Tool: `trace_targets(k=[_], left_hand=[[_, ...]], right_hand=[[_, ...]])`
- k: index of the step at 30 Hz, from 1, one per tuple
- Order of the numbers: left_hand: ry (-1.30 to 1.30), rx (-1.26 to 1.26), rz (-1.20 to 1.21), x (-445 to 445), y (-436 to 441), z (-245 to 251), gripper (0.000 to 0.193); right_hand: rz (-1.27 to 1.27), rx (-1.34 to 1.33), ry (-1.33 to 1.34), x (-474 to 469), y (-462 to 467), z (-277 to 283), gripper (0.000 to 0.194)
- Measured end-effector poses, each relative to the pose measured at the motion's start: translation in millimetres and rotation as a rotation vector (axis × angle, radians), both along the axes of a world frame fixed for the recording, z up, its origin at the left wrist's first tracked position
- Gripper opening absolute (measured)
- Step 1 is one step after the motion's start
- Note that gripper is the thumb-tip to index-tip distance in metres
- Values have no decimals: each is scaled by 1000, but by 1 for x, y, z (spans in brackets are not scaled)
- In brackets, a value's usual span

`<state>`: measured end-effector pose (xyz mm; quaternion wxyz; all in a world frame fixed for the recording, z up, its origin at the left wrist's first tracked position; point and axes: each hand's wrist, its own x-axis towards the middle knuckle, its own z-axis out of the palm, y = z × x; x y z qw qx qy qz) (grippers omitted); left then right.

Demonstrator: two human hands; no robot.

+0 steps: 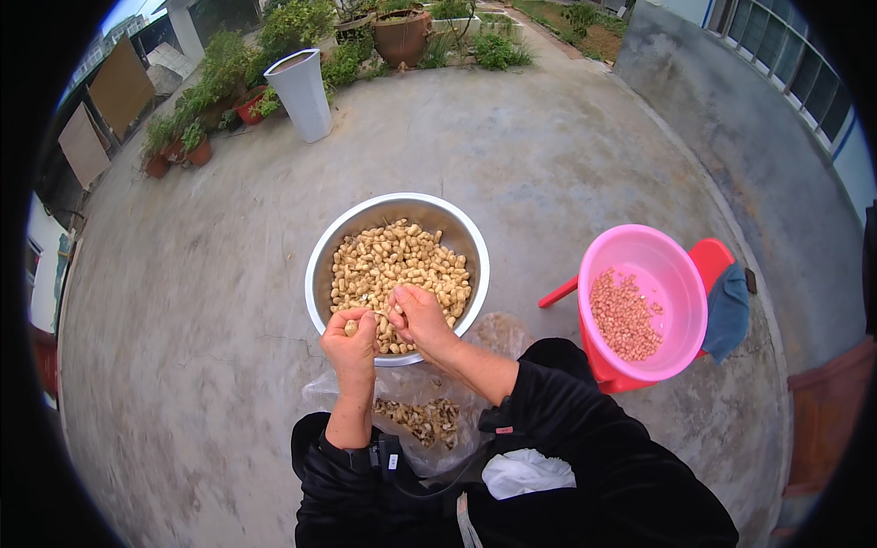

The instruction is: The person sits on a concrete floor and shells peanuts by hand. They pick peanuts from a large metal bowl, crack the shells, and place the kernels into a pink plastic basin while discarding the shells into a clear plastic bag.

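Note:
Over a steel basin [464,233] of unshelled peanuts [397,257], my two hands are close together. My left hand [353,346] is curled around a whole peanut [351,327], which shows between its fingers. At its thumb and fingertip, facing the other hand, is a small pale bit, perhaps shell. My right hand [419,316] has its thumb and fingers pinched on a small piece of peanut, mostly hidden by the fingers. Below the basin, between my legs, a clear plastic bag [428,467] contains broken peanut shells [421,419].
On my right, a pink plastic basin [675,274] with shelled peanut kernels [620,318] rests on a red plastic stool [711,253]. A blue cloth [727,315] hangs there. White cloth or tissue [527,472] lies on my lap. A tall white planter [301,96] and potted plants stand beyond.

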<state>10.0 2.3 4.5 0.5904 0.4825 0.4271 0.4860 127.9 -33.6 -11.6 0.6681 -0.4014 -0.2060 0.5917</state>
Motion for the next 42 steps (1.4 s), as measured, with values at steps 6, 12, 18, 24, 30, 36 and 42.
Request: trace_targets(k=[6,12,18,24,30,36,42], left_hand=[[168,-90,-395,-29,8,19,7],[738,196,-1278,-33,-8,17,19],[623,97,-1126,-35,0,13,13],[187,-169,-328,-21,8,7,20],[6,-198,-371,-15,8,9,25],[42,-21,-310,-16,8,4,17],[450,851,-178,-13,4,-1,22]], right_hand=[[-181,-39,-18,32,5,3,25],[-137,-25,-97,30,4,-1,29],[-13,-63,-102,22,6,-3,31],[100,14,-111,9,3,-3,33],[160,93,-130,-4,3,-2,39],[214,95,-92,-6,1,0,45],[255,-69,79,0,0,-1,47]])
